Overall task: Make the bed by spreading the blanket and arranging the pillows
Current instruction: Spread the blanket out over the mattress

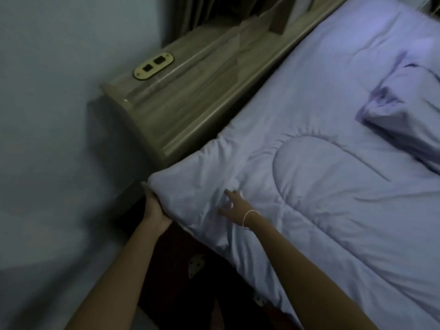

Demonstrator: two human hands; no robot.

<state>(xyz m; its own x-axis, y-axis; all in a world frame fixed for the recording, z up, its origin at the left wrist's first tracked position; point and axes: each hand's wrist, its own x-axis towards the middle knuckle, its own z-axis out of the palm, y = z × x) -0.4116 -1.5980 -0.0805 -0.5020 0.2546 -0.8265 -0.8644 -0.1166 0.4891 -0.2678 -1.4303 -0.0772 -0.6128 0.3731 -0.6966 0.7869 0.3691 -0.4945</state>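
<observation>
The room is dim, and the person leans over the corner of the bed with both arms stretched out. The left hand (pixel 156 210) grips the outer corner of the lilac blanket (pixel 321 186), fingers tucked under the edge where I cannot see them, thumb side against the fabric. Just to the right of it, the right hand (pixel 234 207) lies flat on top of the blanket with its fingers spread and pressing into the quilted cloth; a thin white band (pixel 247 216) circles that wrist. The blanket runs away from both hands across the mattress, wrinkled around the right hand. Well beyond the right hand, toward the far right, a pillow (pixel 404 115) in the same lilac lies on the blanket. Ahead of the left hand stands the wooden headboard shelf (pixel 190 98), with a pale oval socket plate (pixel 153 65) on top
</observation>
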